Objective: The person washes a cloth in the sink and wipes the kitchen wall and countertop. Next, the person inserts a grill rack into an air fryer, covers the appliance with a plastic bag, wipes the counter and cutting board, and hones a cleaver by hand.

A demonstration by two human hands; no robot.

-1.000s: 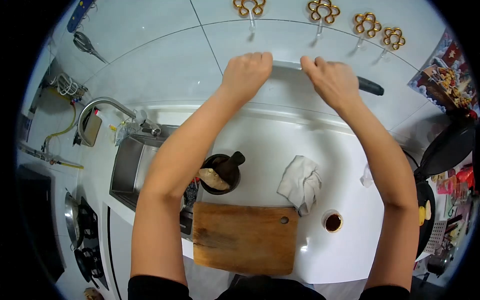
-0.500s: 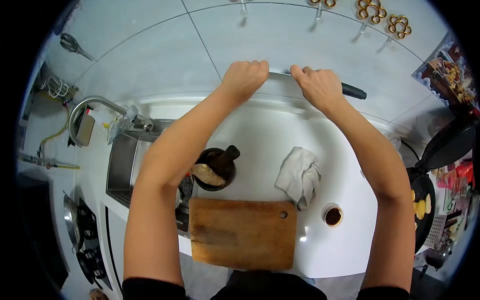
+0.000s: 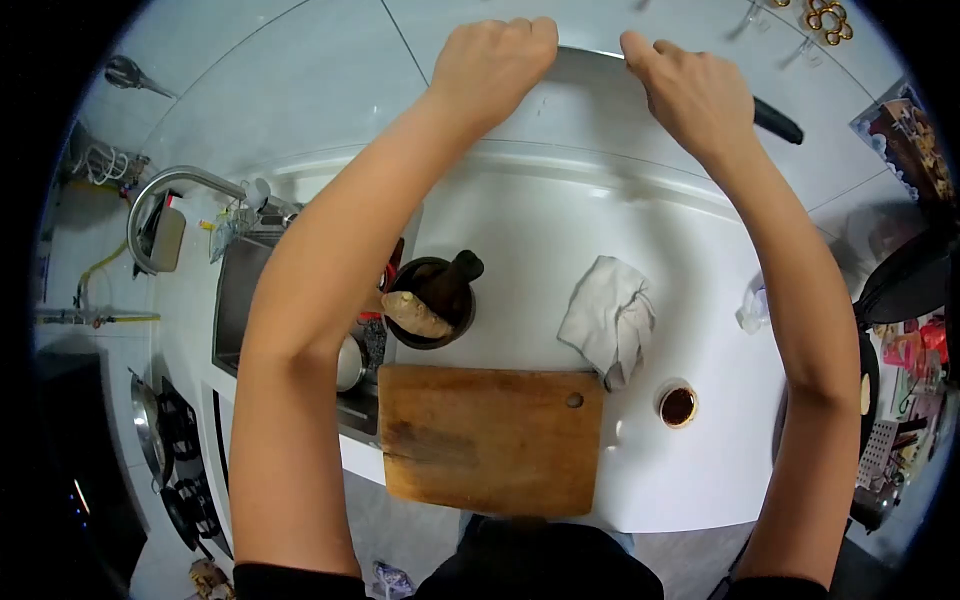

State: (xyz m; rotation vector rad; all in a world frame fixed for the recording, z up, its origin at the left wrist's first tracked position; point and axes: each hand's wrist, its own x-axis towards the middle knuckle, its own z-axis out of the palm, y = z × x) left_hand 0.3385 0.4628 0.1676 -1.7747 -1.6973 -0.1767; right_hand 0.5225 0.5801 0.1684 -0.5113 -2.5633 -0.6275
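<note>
Raised high in front of the wall tiles, both hands are on a knife, whose thin metal blade shows between them. My left hand is closed round the blade end, so the tip is hidden. The fingers of my right hand are curled over the other end, and the black handle sticks out to its right. Below, a wooden cutting board lies at the counter's front edge. Behind it stands a dark mortar with a pestle and a piece of ginger in it.
A crumpled white cloth lies on the white counter, near a small jar with dark contents. At left are the sink and a curved faucet. A black open griddle stands at right.
Both hands have risen with the knife and are farther apart, the right one having moved right. The view has shifted slightly; the board, mortar and cloth keep their places on the counter.
</note>
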